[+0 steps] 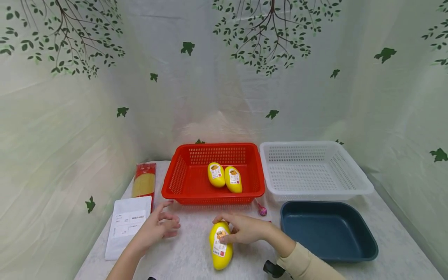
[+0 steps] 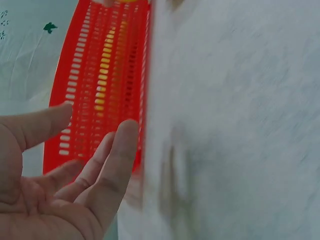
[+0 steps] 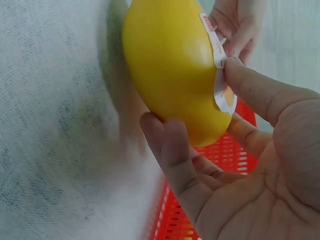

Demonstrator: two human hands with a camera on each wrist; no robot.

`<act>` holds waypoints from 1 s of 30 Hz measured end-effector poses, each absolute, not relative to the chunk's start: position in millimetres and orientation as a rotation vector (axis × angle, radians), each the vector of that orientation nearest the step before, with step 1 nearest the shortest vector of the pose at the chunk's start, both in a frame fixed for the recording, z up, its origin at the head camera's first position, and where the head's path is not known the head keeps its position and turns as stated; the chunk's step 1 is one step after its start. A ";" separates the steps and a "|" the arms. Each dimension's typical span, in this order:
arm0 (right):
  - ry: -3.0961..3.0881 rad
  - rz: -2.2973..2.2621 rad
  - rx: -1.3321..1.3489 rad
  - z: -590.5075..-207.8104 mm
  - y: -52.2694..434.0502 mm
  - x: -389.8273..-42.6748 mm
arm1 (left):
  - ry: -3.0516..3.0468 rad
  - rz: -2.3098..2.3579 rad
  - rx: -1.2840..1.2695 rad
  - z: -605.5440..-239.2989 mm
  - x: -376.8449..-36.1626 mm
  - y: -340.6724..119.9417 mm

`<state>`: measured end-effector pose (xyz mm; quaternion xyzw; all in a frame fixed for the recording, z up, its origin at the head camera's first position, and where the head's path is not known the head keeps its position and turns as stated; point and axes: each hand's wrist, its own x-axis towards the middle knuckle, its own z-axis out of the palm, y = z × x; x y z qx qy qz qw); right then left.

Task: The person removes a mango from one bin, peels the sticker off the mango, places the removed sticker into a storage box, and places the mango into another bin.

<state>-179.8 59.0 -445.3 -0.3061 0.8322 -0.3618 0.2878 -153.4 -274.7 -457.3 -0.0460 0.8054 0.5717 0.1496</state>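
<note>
My right hand [image 1: 246, 228] grips the top end of a yellow mango-shaped container [image 1: 221, 258] with a white picture label. In the right wrist view the thumb presses the label edge of the container [image 3: 165, 65], and the fingers curl round its other side. To its left, my left hand [image 1: 157, 227] is held over the table with fingers loosely spread, holding nothing. The left wrist view shows that hand [image 2: 80, 195] before the red basket wall [image 2: 75, 85]. Two similar yellow containers [image 1: 216, 181] lie side by side inside the red basket [image 1: 213, 199].
A white basket [image 1: 297, 175] stands right of the red one, with a dark blue tray [image 1: 325, 229] in front. A wrapped lollipop [image 1: 262, 211] lies by the red basket's front corner. At left, a white labelled packet [image 1: 117, 245] overlaps a red-ended spaghetti pack [image 1: 144, 184].
</note>
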 end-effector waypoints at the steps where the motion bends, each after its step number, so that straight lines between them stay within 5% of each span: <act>1: 2.225 -0.963 -0.808 -446.0 59.1 -179.7 | 2.286 1.635 -0.095 -459.5 -151.6 -271.8; 8: 2.259 -0.950 -0.781 -449.9 61.3 -179.3 | 2.128 1.566 0.144 -475.3 -146.7 -252.5; 30: 2.567 -0.961 -0.789 -460.1 60.0 -170.9 | 2.096 1.457 0.333 -483.4 -138.4 -203.6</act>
